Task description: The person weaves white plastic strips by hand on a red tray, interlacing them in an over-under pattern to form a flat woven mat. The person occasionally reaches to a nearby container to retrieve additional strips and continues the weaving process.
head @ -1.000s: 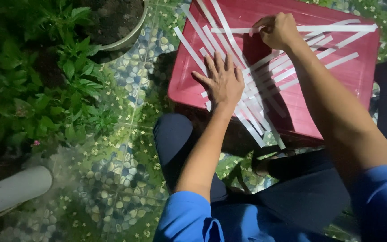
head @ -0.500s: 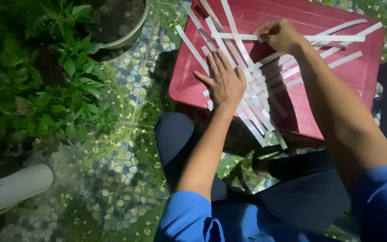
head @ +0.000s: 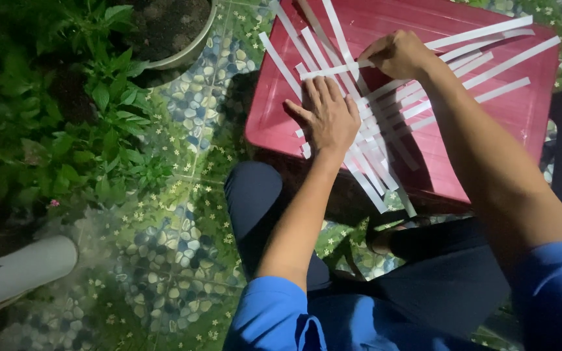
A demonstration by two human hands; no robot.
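Several white paper strips [head: 385, 130] lie crossed and interlaced on a red plastic stool top [head: 521, 117]. My left hand [head: 326, 117] presses flat on the strips near the stool's left side, fingers spread. My right hand [head: 399, 55] pinches one horizontal white strip [head: 333, 69] at the far part of the weave, fingers closed on it. Long strip ends stick out past the stool's near edge and toward its far right corner.
A green leafy plant [head: 86, 123] and a round pot [head: 177, 39] stand at the left on the patterned pebble-and-flower tile floor [head: 164, 260]. A grey shoe [head: 21, 273] shows at the lower left. My knees in dark trousers [head: 261, 201] are under the stool's near edge.
My right hand has slid left along the horizontal strip toward my left hand. The left hand stays pressed on the weave.
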